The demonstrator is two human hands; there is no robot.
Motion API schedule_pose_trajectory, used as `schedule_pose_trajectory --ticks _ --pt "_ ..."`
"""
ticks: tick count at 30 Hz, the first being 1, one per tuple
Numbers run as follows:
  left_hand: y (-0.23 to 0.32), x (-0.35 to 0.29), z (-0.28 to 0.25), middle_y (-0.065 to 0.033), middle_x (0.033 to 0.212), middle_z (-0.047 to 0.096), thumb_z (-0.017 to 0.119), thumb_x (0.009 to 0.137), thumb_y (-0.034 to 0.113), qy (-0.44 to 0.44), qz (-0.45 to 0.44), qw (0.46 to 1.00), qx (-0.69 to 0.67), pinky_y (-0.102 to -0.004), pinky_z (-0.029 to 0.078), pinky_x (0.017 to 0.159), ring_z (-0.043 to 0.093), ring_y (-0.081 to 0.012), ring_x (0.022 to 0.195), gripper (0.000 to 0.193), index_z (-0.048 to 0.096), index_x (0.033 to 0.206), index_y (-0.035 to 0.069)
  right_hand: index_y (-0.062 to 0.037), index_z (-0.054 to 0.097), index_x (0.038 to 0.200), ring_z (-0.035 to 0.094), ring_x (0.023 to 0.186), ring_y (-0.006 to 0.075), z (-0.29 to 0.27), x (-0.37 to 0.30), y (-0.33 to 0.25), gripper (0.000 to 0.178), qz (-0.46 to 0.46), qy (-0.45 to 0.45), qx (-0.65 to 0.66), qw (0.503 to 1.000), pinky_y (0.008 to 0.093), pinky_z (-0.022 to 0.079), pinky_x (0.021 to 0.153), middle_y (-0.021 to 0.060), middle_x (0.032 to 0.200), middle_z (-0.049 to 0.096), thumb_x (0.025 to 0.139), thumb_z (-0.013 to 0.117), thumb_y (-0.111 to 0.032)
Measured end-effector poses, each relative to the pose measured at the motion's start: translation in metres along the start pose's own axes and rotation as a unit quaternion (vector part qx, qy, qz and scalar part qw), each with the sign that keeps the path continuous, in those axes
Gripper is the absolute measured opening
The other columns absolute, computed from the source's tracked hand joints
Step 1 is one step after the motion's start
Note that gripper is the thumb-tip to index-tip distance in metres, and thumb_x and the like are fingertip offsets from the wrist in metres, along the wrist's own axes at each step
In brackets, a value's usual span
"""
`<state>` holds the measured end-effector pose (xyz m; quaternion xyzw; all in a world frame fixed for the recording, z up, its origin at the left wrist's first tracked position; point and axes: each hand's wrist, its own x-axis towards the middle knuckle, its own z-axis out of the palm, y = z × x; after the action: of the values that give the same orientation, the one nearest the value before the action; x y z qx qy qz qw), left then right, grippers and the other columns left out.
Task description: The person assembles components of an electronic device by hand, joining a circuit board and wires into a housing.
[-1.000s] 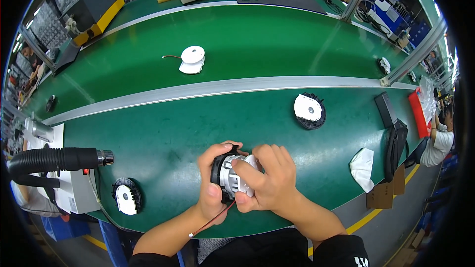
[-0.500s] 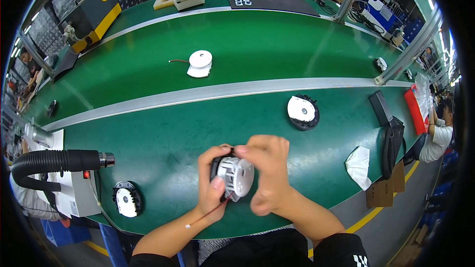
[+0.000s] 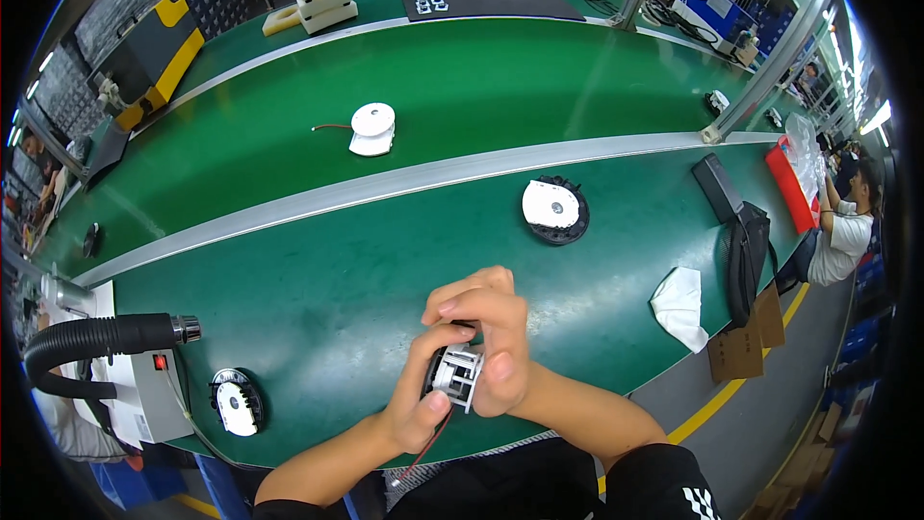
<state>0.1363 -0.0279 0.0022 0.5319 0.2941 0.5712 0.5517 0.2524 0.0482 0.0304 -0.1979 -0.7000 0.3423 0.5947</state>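
Near the front of the bench, a round white-and-black motor-like unit (image 3: 457, 375) is held on edge between both my hands. Its slotted white side shows, and a thin red wire hangs from its lower part. My left hand (image 3: 414, 409) grips it from the left, with the thumb on the white housing and the fingers along the black rim. Curled over the top and right, my right hand (image 3: 500, 347) covers the unit's disc face. A similar unit with a white plate on a black ring (image 3: 556, 210) lies beyond my hands, and another (image 3: 237, 403) lies at the left.
A hot-air gun nozzle on a black hose (image 3: 144, 330) juts in from the left. A white disc part with a red wire (image 3: 372, 127) sits on the green belt behind a metal rail (image 3: 404, 187). At right are a white mask (image 3: 680, 308), black pouch (image 3: 747, 260) and red bin (image 3: 791, 188).
My right hand has closed in around the unit, its fingers and thumb now over the disc face. The unit has turned, showing more of its slotted side. The whole view has shifted slightly.
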Motion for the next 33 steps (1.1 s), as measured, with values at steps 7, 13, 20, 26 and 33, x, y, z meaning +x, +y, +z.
schedule_pose_trajectory --ticks 7,13,20,26,33 --pt "0.003 0.015 -0.012 -0.0182 0.134 0.044 0.054 0.093 0.056 0.024 -0.04 0.998 -0.031 -0.0414 0.044 0.102 0.05 -0.0288 0.123 0.071 0.036 0.139 0.005 -0.0032 0.046 0.114 0.048 0.089 0.0213 0.0 0.006 0.01 0.06 -0.018 -0.018 -0.039 0.999 0.0354 0.035 0.086 0.0151 0.097 0.056 0.1 0.023 -0.057" --pt "0.018 0.041 -0.017 -0.0234 0.136 0.047 0.039 0.096 0.06 0.12 -0.034 0.97 -0.208 -0.0562 0.054 0.089 0.057 -0.0389 0.117 0.065 0.032 0.144 0.016 -0.0061 0.046 0.113 0.049 0.089 0.0169 -0.018 0.021 0.01 0.051 0.135 0.125 0.224 0.957 0.0319 0.036 0.085 0.0095 0.092 0.055 0.103 0.019 -0.048" --pt "0.034 0.059 -0.031 -0.0192 0.135 0.047 0.051 0.093 0.058 0.135 0.101 0.978 0.122 -0.0421 0.056 0.087 0.057 -0.0299 0.116 0.07 0.037 0.141 0.009 -0.0072 0.05 0.111 0.042 0.068 0.0123 -0.012 0.019 0.016 0.05 0.298 0.109 0.377 0.87 0.0269 0.035 0.069 0.005 0.074 0.053 0.104 0.02 -0.046" --pt "0.036 0.14 -0.077 -0.0207 0.134 0.048 0.038 0.099 0.054 0.299 -0.015 0.917 -0.264 -0.0581 0.049 0.095 0.052 -0.0375 0.119 0.064 0.04 0.139 0.004 -0.0032 0.05 0.127 0.036 0.055 0.0131 -0.021 0.023 0.017 0.063 0.324 0.076 0.62 0.71 0.0265 0.033 0.056 0.0048 0.068 0.048 0.104 0.019 -0.053" --pt "0.01 0.186 -0.165 -0.0214 0.148 0.038 0.027 0.101 0.053 0.378 0.008 0.836 -0.398 -0.0681 0.03 0.111 0.034 -0.0427 0.138 0.066 0.038 0.143 0.003 -0.0081 0.028 0.154 0.034 0.054 0.0143 -0.02 0.026 0.019 0.074 0.324 0.019 0.703 0.633 0.0271 0.033 0.053 0.0045 0.062 0.044 0.102 0.014 -0.059"
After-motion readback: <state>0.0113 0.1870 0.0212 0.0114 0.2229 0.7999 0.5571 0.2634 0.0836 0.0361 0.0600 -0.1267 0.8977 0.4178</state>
